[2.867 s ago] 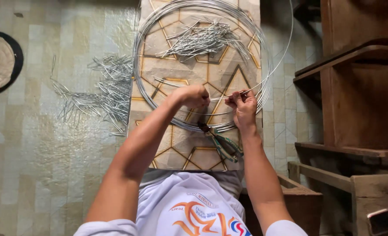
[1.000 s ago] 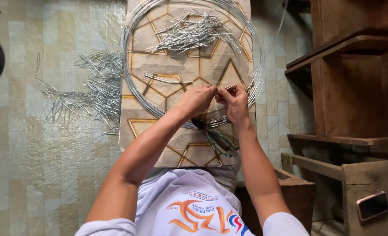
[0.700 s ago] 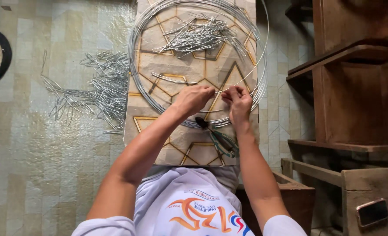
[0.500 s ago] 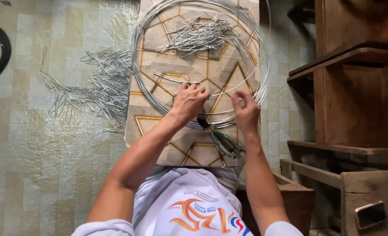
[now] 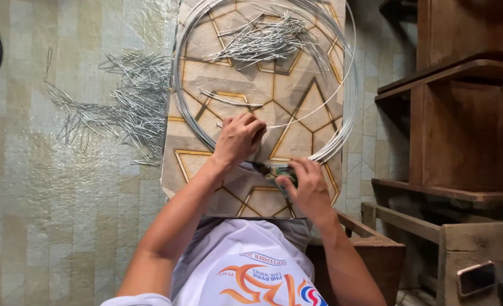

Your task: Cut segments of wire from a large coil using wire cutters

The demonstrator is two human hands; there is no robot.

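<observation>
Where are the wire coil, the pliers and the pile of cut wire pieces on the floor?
wire coil (image 5: pixel 179 85), head view, left arc of the loops.
pliers (image 5: pixel 279 171), head view, handle by the right hand.
pile of cut wire pieces (image 5: pixel 132 107), head view, dense middle.

You've got one wire coil on one patterned board. Two heaps of cut wire pieces: one inside the coil, one left of the coil on the floor. One pair of pliers below the coil. Two hands, left and right.
</observation>
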